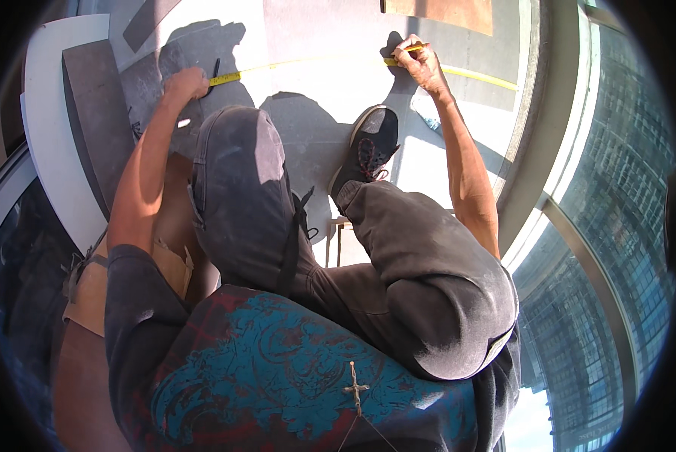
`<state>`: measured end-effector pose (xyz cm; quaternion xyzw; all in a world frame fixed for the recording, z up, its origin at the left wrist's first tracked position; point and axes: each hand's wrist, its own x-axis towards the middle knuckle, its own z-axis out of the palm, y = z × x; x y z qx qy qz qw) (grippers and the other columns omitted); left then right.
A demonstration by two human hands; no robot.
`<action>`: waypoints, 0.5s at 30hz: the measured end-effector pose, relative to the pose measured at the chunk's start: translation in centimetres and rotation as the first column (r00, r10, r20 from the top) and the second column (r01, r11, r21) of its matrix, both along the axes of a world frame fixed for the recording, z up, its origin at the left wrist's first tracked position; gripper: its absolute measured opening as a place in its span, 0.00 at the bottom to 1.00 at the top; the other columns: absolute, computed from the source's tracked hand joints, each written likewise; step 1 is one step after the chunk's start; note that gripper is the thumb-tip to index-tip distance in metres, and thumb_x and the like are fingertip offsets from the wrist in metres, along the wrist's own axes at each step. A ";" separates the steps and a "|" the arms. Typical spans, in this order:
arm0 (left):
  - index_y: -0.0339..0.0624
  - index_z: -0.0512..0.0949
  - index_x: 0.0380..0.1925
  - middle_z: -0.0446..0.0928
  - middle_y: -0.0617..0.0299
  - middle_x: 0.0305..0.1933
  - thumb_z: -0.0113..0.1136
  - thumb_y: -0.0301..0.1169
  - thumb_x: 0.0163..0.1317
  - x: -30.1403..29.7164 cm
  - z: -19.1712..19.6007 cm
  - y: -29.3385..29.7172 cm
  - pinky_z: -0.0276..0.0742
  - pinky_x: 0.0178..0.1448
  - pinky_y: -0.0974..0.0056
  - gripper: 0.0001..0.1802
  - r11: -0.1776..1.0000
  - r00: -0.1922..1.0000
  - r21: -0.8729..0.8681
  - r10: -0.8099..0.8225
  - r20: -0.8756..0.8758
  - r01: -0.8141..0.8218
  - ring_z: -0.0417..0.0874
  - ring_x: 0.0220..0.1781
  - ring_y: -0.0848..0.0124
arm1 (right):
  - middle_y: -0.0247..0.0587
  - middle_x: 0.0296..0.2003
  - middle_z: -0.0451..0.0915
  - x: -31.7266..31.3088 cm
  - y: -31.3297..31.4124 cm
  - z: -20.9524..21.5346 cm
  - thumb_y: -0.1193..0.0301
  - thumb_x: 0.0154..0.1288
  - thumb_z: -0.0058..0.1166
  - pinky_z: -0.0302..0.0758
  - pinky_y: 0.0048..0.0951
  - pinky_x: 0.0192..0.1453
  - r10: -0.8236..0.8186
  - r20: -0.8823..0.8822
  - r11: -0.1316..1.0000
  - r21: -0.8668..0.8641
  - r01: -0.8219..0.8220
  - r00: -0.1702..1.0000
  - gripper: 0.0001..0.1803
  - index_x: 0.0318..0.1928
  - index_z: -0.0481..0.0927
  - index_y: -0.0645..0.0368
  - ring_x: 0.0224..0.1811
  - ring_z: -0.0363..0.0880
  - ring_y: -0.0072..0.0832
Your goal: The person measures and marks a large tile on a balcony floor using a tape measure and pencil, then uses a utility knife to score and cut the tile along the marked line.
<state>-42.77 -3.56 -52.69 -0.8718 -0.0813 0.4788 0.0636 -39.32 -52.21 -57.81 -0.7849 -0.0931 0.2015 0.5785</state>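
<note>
A yellow measuring tape [479,76] stretches across the pale grey surface beyond my knees, its middle washed out by sunlight. At its left end my left hand [187,83] is closed on the tape, beside a small dark upright piece [217,66]; the fingers are partly turned from view. My right hand [426,69] pinches a yellow-orange pencil [415,48] just above the tape. The pencil lies sideways in the fingers, pointing left, and that hand is close to the tape. Whether the pencil touches the surface I cannot tell.
My black shoe [376,139] stands between the tape and my legs. Dark grey strips [93,105] and a white panel [56,151] lie at the left. A brown board [447,13] lies at the far edge. Right of me runs a window frame with glass [616,166]. Crumpled plastic [427,111] lies by my right forearm.
</note>
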 end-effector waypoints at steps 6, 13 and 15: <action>0.44 0.80 0.48 0.78 0.46 0.53 0.50 0.38 0.56 0.1 -0.6 0.4 0.74 0.59 0.52 0.21 0.999 0.999 -0.003 -0.037 0.027 0.037 0.78 0.55 0.48 | 0.27 0.25 0.74 0.1 -0.1 0.0 0.63 0.66 0.55 0.73 0.24 0.40 -0.022 0.035 1.000 0.000 0.022 0.999 0.09 0.32 0.75 0.53 0.31 0.72 0.16; 0.48 0.81 0.41 0.80 0.48 0.47 0.50 0.39 0.56 -0.5 -0.7 0.5 0.75 0.55 0.52 0.17 0.998 0.999 -0.061 -0.017 0.044 0.019 0.81 0.51 0.51 | 0.28 0.26 0.71 0.4 0.4 0.4 0.66 0.62 0.55 0.70 0.24 0.40 -0.014 0.001 0.999 -0.045 0.014 1.000 0.09 0.30 0.74 0.57 0.32 0.70 0.18; 0.49 0.81 0.43 0.80 0.49 0.48 0.50 0.40 0.56 -0.3 -0.5 0.2 0.75 0.55 0.52 0.18 0.999 1.000 -0.052 -0.012 0.019 0.013 0.80 0.52 0.51 | 0.28 0.25 0.71 0.2 0.2 1.1 0.65 0.61 0.55 0.70 0.24 0.40 -0.069 -0.052 0.998 0.003 0.070 0.996 0.10 0.29 0.73 0.57 0.32 0.70 0.18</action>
